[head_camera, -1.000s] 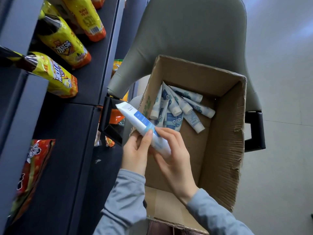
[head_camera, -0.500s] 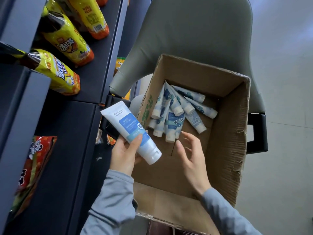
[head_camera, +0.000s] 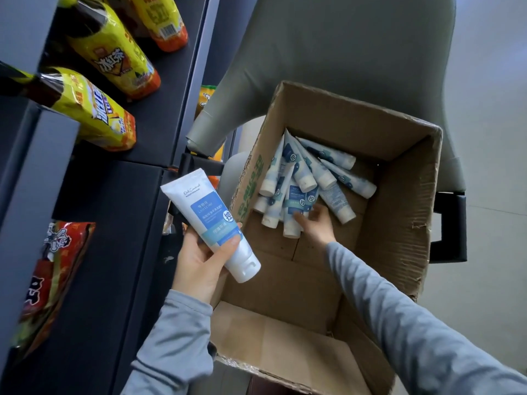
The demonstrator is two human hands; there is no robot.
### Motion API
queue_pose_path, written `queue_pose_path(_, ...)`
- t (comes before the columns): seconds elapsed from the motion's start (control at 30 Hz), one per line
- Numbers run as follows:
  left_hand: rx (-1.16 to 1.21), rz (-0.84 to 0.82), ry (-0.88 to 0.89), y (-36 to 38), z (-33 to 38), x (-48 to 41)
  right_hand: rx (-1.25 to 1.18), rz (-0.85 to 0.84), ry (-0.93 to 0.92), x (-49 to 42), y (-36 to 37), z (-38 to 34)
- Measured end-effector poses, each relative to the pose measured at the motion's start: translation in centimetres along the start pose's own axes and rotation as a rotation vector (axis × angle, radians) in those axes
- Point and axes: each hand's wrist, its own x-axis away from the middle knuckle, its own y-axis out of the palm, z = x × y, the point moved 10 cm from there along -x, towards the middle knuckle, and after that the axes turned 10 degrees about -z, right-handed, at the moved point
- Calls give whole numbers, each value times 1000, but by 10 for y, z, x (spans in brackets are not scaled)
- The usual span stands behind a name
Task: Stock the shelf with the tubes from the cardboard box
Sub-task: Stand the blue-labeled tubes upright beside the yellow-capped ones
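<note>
Shelf (head_camera: 114, 223) beside box (head_camera: 399, 223): left hand (head_camera: 199, 260) grips tube (head_camera: 211, 220), right hand (head_camera: 316, 223) lies open on pile (head_camera: 299, 178); hasty grab could scatter heaped tubes.

Shop, retail shelving. Dark shelf (head_camera: 137, 195) stocked with yellow-labelled drink bottles (head_camera: 94, 109) and a red snack bag (head_camera: 54, 266). Cardboard box (head_camera: 399, 223) of identical tubes (head_camera: 302, 172) sits on a grey chair (head_camera: 342, 52).

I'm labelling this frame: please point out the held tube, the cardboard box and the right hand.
held tube (head_camera: 212, 223), head view, on its blue label.
cardboard box (head_camera: 399, 223), head view, on its inner right wall.
right hand (head_camera: 315, 223), head view, on the back of the hand.
</note>
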Motion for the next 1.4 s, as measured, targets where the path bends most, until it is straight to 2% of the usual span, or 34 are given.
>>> queue_pose_path(0.1, -22, 11, -3, -2, -1, 0, -31, 50, 41, -7, 3, 1)
queue_pose_path(0.4, -19, 39, -3, -3, 0, 6, -41, -1, 120, -20, 28, -3)
queue_pose_path(0.5, -12, 50, 0, -6, 1, 11, -85, -69, 126, -11, 29, -5)
queue_pose_path(0.6, -17, 73, -2, -11, 1, 18, -163, -177, 209, 10, 32, 5)
queue_pose_path(0.73, -51, 95, -18, -18, 1, 29, -360, -344, 306, 49, 41, 19)
queue_pose_path(0.83, -36, 108, -18, -19, 3, 37, -480, -426, 237, 75, 42, 17)
queue_pose_path(1.03, -30, 88, 62, -12, 24, 63, -560, -607, 51, 130, 47, -13)
queue_pose_path(1.4, -184, 112, 372, -36, 109, 188, -506, -699, -282, 260, 53, -109)
